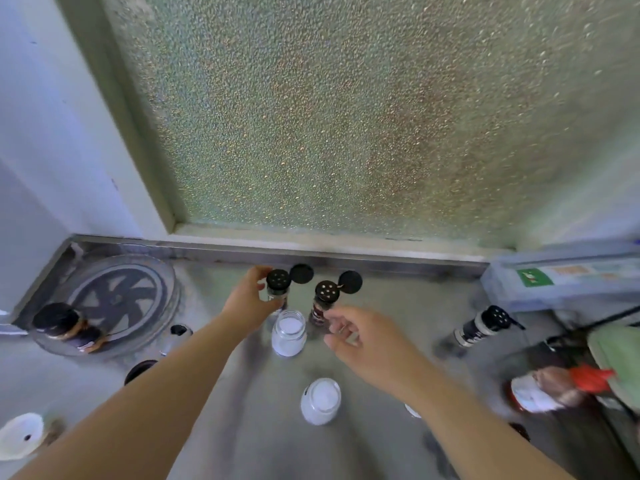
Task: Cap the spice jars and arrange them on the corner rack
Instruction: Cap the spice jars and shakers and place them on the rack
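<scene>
Two tall shaker jars with black perforated tops stand near the back edge of the grey steel bench (381, 306), each with its round black flip cap hanging open behind it. The left hand (247, 299) is wrapped around the left shaker jar (278, 285), fingers closed on its body. The right hand (363, 336) hovers just beside the right shaker jar (323, 303), fingers loosely spread and gripping nothing; the motion blur leaves me unsure whether the fingertips touch the glass.

As for progress, little looks finished. Both of those flip caps are plainly open. A third black-topped shaker jar (483, 325) stands well apart to the right, its top also showing holes. Two short clear glass jars filled with white powder, one just in front of the shakers (289, 332) and one nearer the viewer (320, 400), have no lids on them at all. A dark-lidded jar (57, 322) rests on the round glass turntable plate (138, 271) in the left corner. I cannot make out any corner rack from here, so by my reckoning the capping has barely begun and the arranging is all left to do.
</scene>
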Demonstrator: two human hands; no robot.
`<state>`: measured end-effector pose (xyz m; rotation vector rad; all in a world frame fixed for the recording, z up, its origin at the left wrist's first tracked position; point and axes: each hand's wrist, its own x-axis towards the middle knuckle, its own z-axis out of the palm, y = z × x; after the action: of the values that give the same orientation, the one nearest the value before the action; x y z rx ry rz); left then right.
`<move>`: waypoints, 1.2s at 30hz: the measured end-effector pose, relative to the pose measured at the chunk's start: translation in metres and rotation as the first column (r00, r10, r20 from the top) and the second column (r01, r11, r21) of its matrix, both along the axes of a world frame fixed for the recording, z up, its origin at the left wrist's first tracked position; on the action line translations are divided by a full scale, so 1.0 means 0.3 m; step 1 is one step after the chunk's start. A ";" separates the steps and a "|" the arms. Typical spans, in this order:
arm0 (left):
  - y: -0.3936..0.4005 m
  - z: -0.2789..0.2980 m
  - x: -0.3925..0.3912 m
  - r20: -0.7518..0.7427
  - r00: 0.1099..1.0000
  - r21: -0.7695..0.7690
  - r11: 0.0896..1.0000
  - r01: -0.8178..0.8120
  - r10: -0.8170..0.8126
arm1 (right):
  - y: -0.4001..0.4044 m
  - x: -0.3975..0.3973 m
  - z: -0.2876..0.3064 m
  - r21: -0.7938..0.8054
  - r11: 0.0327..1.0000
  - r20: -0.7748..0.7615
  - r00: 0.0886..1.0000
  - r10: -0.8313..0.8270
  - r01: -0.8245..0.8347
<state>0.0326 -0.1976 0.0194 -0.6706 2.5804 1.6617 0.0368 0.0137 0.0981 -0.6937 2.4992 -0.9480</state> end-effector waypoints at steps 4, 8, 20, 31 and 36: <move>0.008 -0.018 -0.024 -0.002 0.999 0.049 0.998 -0.042 0.042 | 0.009 -0.001 -0.024 0.001 1.000 0.019 1.000 -0.002 0.002; 0.008 0.031 -0.002 -0.088 0.986 0.059 0.989 -0.138 0.143 | 0.007 -0.010 0.001 0.002 1.000 0.031 0.999 0.012 -0.012; 0.063 0.591 0.236 -0.451 0.891 0.043 0.998 -0.034 0.050 | -0.178 -0.025 0.401 -0.421 0.895 0.095 0.988 -0.121 0.150; 0.169 0.765 0.332 -0.471 0.882 -0.243 0.961 -0.131 0.001 | -0.119 0.123 0.571 -0.295 0.922 -0.425 0.898 0.109 -0.251; 0.205 0.770 0.342 -0.462 0.887 -0.174 0.982 -0.070 -0.019 | -0.069 0.121 0.578 -0.108 0.924 -0.550 0.796 0.252 -0.367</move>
<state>0.1352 -0.1362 0.2502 -0.3367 3.0948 1.7868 0.0730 -0.0071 0.2716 -1.5768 2.6131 -1.0040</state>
